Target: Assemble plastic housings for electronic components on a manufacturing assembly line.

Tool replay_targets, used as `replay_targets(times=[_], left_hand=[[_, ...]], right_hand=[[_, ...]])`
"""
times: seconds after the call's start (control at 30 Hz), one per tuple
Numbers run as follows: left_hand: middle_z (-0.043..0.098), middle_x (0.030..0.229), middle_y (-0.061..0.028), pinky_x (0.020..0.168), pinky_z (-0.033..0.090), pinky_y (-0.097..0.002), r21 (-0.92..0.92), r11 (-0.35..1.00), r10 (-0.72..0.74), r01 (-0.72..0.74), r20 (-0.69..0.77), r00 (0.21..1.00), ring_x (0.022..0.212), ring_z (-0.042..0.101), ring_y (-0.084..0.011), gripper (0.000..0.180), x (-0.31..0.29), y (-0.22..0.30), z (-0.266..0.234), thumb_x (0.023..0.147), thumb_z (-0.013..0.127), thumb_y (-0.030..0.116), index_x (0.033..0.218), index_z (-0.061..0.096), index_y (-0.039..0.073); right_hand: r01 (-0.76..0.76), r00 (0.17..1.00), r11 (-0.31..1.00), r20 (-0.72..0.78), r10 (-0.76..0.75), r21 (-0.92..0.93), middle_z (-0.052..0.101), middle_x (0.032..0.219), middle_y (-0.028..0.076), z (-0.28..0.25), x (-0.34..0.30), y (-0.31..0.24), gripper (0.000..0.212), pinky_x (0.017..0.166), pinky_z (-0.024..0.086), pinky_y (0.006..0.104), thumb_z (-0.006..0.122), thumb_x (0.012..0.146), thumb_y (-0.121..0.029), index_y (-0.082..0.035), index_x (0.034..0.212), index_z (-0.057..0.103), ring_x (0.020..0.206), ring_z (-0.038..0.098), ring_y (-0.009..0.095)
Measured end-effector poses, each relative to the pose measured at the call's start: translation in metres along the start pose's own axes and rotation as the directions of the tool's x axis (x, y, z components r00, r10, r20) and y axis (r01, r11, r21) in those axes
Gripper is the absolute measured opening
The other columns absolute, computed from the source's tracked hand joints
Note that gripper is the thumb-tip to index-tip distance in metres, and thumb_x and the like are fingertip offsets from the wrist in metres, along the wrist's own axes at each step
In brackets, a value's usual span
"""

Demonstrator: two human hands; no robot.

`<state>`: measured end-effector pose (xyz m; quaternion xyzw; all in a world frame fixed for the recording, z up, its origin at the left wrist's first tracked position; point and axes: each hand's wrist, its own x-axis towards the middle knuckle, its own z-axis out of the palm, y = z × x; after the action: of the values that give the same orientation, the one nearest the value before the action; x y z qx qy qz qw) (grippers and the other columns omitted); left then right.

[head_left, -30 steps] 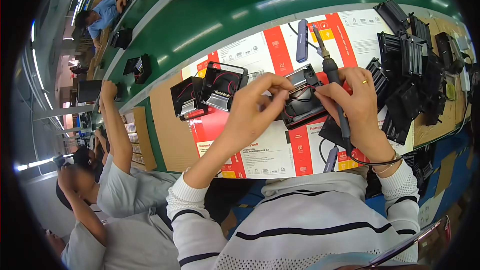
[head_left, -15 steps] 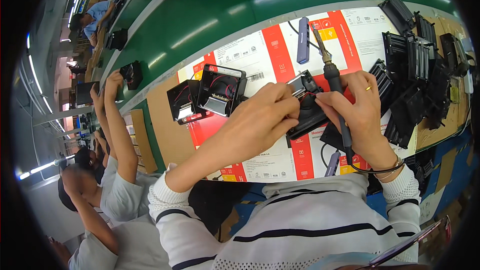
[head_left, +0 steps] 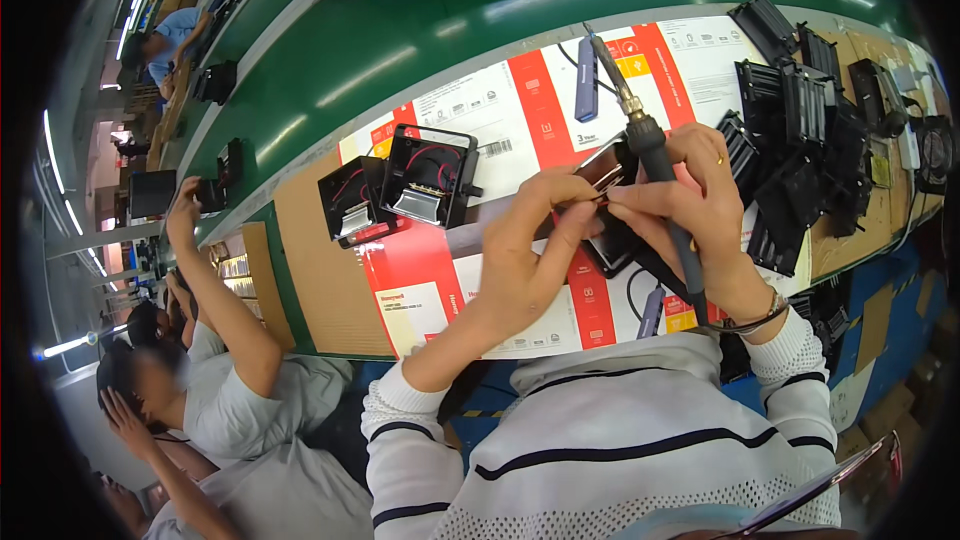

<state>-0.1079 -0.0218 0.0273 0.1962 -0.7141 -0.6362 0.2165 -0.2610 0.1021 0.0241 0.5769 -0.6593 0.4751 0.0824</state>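
"where's the piece, then? i can't see past those fingers."

"it's a black housing (head_left: 608,247), between the hands, above the printed cardboard (head_left: 500,100). mostly covered."

"heavy, you think?"

"light, i'd guess. looks like thin, stiff plastic, a bit slick. take it by the outer walls and keep off the inside; see the pair of open housings (head_left: 466,175) to the left, with red wires and silver plates. wires like those would bend easily, and their joints look fragile."

"and the hands?"

"the right hand (head_left: 705,190) grips the soldering iron (head_left: 655,155) by its dark handle, metal tip pointing away, while its thumb and forefinger reach in at the housing. the left hand (head_left: 530,250) has thumb and forefinger close together there too; whether they've closed on anything, i can't tell."

"awkward, with that iron."

"stiff and front-long, i'd say, with a cord at the back. handle only; i'd treat the metal as hot."

"and the heap of black parts (head_left: 800,140) on the right?"

"ribbed, likely rigid. edges are the place to hold them."
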Motion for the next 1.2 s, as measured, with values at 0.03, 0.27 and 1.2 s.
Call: replay_targets(times=[0.03,0.27,1.2], left_hand=[[0.064,0.084,-0.0048,0.07,0.053,-0.0251,0.034,0.999,0.03,-0.033,0.065,0.997,0.077,0.066,-0.0092,0.009,0.004,0.007,-0.005,0.1,0.059,0.004,0.106,0.063,-0.001],[0.059,0.075,-0.0035,0.053,0.04,-0.0225,0.149,0.858,-0.426,0.492,0.741,0.518,0.06,0.052,-0.0059,0.01,0.031,0.059,-0.065,0.1,0.061,0.006,0.099,0.063,-0.004],[0.056,0.059,0.0021,0.043,0.044,-0.0219,0.23,0.823,-0.547,0.519,0.563,0.619,0.048,0.053,-0.0056,0.018,0.072,-0.011,-0.004,0.094,0.069,0.019,0.088,0.062,0.004]], right_hand=[[-0.042,0.999,0.999,-0.005,0.042,0.004,0.062,0.089,0.005,-0.002,-0.003,-0.001,0.03,0.081,0.044,0.0387,0.086,0.065,-0.009,-0.014,0.092,0.074,0.079,0.059,0.023],[-0.242,0.968,0.957,0.027,0.25,-0.162,0.064,0.1,0.012,-0.041,-0.044,-0.012,0.037,0.077,0.05,0.0377,0.084,0.07,-0.004,-0.01,0.105,0.073,0.089,0.063,0.03],[-0.623,0.775,0.714,0.124,0.62,0.32,0.066,0.089,0.014,-0.06,-0.081,-0.03,0.021,0.075,0.051,0.0264,0.065,0.083,-0.001,0.007,0.103,0.067,0.077,0.064,0.017]])
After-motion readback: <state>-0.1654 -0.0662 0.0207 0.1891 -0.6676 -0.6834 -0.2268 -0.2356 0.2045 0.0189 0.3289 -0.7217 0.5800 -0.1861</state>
